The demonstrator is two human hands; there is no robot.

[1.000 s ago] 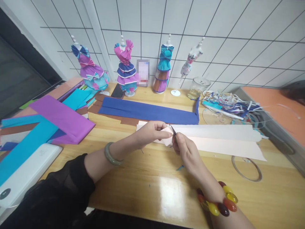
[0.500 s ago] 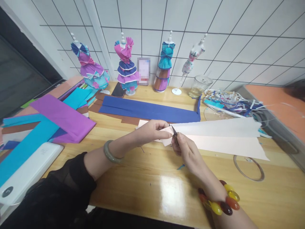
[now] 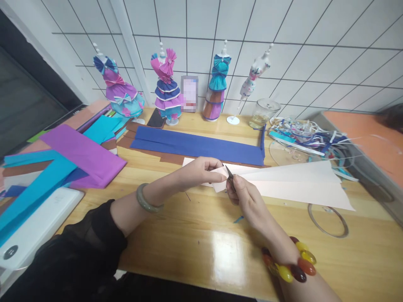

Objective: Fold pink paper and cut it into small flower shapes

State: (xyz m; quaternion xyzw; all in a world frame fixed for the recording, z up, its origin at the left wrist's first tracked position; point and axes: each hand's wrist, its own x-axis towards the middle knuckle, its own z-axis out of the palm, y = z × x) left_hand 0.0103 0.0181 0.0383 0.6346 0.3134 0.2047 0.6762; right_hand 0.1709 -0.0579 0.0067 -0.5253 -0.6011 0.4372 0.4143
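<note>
Just ahead of the right grip [image 3: 248,197], a dark pointed tool [image 3: 230,173] is aiming its tip away from the person and leftward, toward the left grip [image 3: 204,171]. Its long axis is slanting back from that tip into the right fingers, which are closing on its near end; it is looking like small scissors, though the fingers are covering the handles. The left grip is pinching a small pale piece [image 3: 218,184] between thumb and fingers, and the piece is hanging just left of the tool. So the left grip is holding the piece, the right is holding the tool, and the two are almost meeting. Whether the blade is touching the piece, I cannot tell.

Beneath and to the right of the grips, a long pale strip [image 3: 292,182] is lying on the tabletop [image 3: 176,243], its length running left to right and its ragged end pointing away from the right grip. Whether the small piece is joining onto it, the fingers are hiding. Beyond both grips, a blue strip [image 3: 195,144] is stretching roughly alongside the pale one. Nearer the person than the right fingers, a blue scrap [image 3: 239,219] is lying, and well left of the left grip a purple sheet [image 3: 82,155] is slanting across other coloured pieces.
</note>
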